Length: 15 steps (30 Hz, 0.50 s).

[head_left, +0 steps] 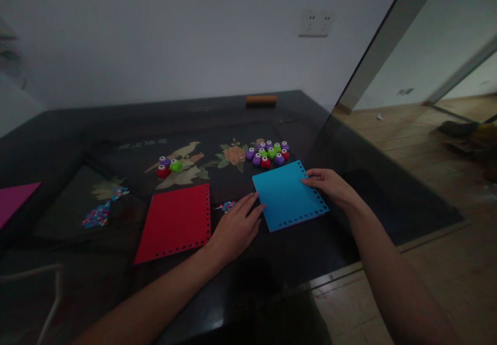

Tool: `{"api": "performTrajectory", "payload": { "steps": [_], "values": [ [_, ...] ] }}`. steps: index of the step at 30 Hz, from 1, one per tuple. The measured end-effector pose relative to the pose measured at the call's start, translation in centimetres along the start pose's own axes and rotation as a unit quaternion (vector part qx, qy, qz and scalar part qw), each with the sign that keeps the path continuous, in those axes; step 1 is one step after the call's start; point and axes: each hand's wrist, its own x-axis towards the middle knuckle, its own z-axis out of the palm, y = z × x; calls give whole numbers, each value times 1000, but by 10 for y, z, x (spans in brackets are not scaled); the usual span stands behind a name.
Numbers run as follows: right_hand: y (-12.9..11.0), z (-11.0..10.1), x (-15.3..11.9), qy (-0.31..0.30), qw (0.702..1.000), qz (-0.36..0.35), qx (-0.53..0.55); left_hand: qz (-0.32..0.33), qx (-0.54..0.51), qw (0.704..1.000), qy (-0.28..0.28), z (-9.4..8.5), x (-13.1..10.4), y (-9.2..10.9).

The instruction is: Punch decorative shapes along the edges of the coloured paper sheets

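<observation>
A blue sheet (289,195) with holes punched along its right and lower edges lies at a slant on the dark table. My right hand (330,185) pinches its right edge, thumb on top. At the sheet's left edge rest the fingertips of my left hand (238,226), which lies palm down with its fingers slightly spread. Left of that hand is a red sheet (174,223), also with punched holes. Between the sheets, small colored beads (227,206) show partly behind my left hand. Purple, green and red eyeball pieces (271,153) are grouped just behind the blue sheet.
The dark glossy table (128,119) meets the wall. Farther left are three more eyeball pieces (169,166), a bead pile (98,215) and a pink sheet (15,200). A brown cylinder (261,99) lies at the back edge. A pale curved bar (58,283) stands lower left.
</observation>
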Motion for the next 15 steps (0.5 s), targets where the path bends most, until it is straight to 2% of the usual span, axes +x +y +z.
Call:
{"api": "performTrajectory", "payload": {
  "steps": [7, 15],
  "values": [
    [3, 0, 2, 7, 1000, -8, -20, -22, 4, 1000, -4, 1, -1, 0],
    [3, 0, 3, 10, 999, -14, -39, -14, 0, 1000, 2, 2, 0, -1]
  ]
}}
